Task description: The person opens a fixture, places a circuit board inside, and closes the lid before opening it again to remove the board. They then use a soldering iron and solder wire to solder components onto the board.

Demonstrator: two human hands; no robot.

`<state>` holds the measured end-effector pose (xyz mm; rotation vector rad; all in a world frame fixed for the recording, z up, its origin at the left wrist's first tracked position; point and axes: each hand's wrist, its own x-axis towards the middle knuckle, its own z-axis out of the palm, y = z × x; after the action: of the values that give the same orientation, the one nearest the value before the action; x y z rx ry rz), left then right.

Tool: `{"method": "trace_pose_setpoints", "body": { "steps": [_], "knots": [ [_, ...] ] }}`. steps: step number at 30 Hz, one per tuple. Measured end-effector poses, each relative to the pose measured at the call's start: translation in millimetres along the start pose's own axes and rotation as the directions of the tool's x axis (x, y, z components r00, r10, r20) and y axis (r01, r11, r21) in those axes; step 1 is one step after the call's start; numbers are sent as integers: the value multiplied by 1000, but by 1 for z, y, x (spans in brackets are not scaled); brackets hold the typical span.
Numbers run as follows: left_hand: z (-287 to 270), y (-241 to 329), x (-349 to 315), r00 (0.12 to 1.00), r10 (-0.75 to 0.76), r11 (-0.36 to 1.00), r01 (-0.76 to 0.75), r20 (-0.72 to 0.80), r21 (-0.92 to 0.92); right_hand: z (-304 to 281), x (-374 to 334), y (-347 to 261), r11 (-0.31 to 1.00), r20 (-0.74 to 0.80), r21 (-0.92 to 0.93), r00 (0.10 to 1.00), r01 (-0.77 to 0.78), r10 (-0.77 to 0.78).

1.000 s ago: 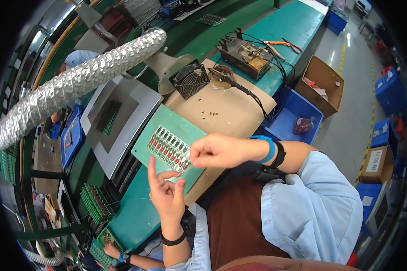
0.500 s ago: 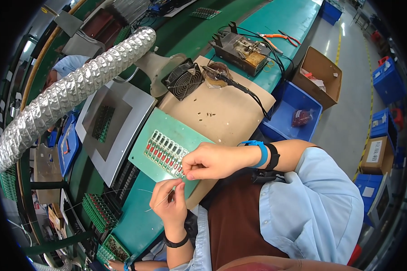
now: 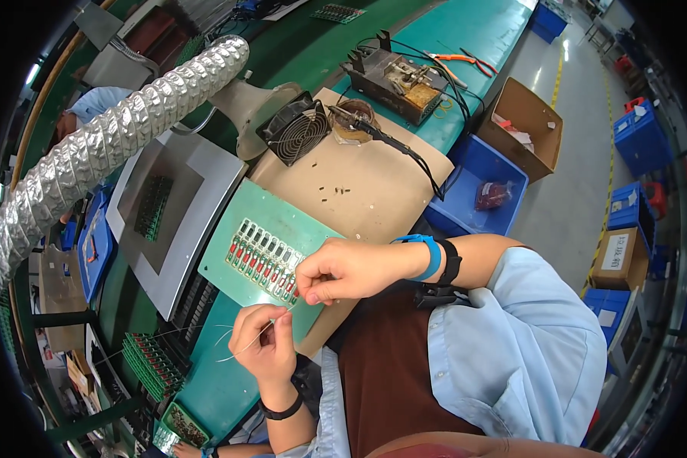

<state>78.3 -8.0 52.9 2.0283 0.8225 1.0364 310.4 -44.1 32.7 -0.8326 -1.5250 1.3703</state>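
On the bench a green plate (image 3: 282, 206) carries a row of small circuit boards (image 3: 263, 261) with red and dark parts on them. At the row's near right end is my right hand (image 3: 343, 269), its fingers closed in a pinch. Whatever those fingertips hold is hidden. Just below, beside the plate's near edge, my left hand (image 3: 266, 343) pinches a thin silvery wire (image 3: 225, 359) between thumb and forefinger. The wire's loose end curves out to the left of this hand. Both sets of fingertips are close together.
Beyond the plate, brown paper (image 3: 382, 179) bears tiny dark parts, a small black fan (image 3: 301, 136) and a soldering iron (image 3: 382, 137). A silver duct (image 3: 122, 141) crosses on the left. A blue bin (image 3: 504, 172) and a cardboard box (image 3: 538, 126) stand right of the bench.
The whole view has shifted slightly, so everything appears a little farther left. Both hands keep nearly the same pose at the end of the board row.
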Motion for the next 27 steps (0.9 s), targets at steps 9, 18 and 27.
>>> {"method": "trace_pose_setpoints", "body": {
  "steps": [9,18,27],
  "knots": [
    [-5,11,5,999,5,997,-8,41,76,4,4,-3,998,33,-63,999,-23,25],
    [-45,-10,-9,990,11,982,15,-138,188,-46,-34,50,976,-307,-68,935,-208,178],
    [-54,-22,-9,985,13,973,28,-170,231,-96,-41,83,468,-797,603,503,646,333]
  ]
}}
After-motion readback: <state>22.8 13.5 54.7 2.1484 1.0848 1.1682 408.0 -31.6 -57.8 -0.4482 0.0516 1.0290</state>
